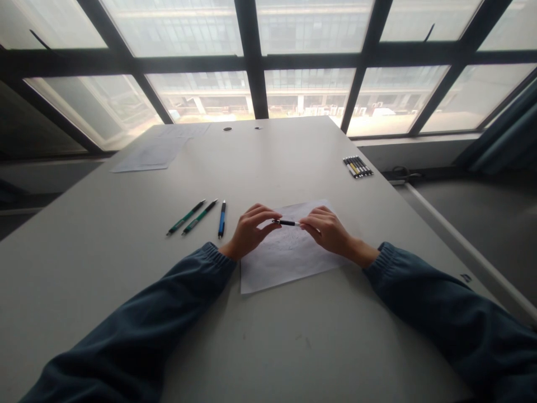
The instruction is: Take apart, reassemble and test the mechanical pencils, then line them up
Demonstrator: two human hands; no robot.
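Both of my hands hold one small pen (pixel 287 223) level above a white sheet of paper (pixel 285 263) with a faint drawing on it. My left hand (pixel 250 230) pinches the pen's dark left end with its fingers curled. My right hand (pixel 328 229) pinches the pen's pale right end. The sheet lies flat on the grey table (pixel 126 280) under both hands. Dark blue sleeves cover both forearms.
Two green pens (pixel 185 217) (pixel 200 216) and a blue pen (pixel 222 219) lie left of my hands. A row of several pens (pixel 358 166) sits near the table's right edge. More sheets of paper (pixel 155 151) lie at the far left. Large windows rise behind the table.
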